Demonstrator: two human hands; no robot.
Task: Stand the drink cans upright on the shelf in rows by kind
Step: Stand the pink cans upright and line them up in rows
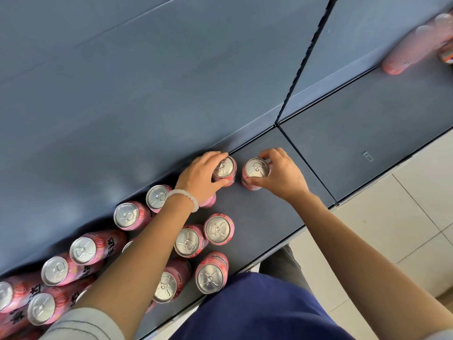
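Several pink drink cans with silver tops stand upright on a dark blue shelf (269, 217). My left hand (203, 173) grips one pink can (225, 168) at the back of the shelf, against the rear panel. My right hand (282, 173) grips a second pink can (256, 169) standing just to the right of the first. The two cans are close together but not touching. Behind my left arm, a back row of pink cans (127, 215) runs left along the panel. A front group of pink cans (217, 229) stands nearer the edge, partly hidden by my left forearm.
A thin black divider (306, 165) bounds the shelf section on the right. Beyond it, more pink cans (414, 45) stand far right, blurred. The shelf's front edge (277, 253) runs diagonally above a pale tiled floor (392, 229). Bare shelf lies between my right hand and the divider.
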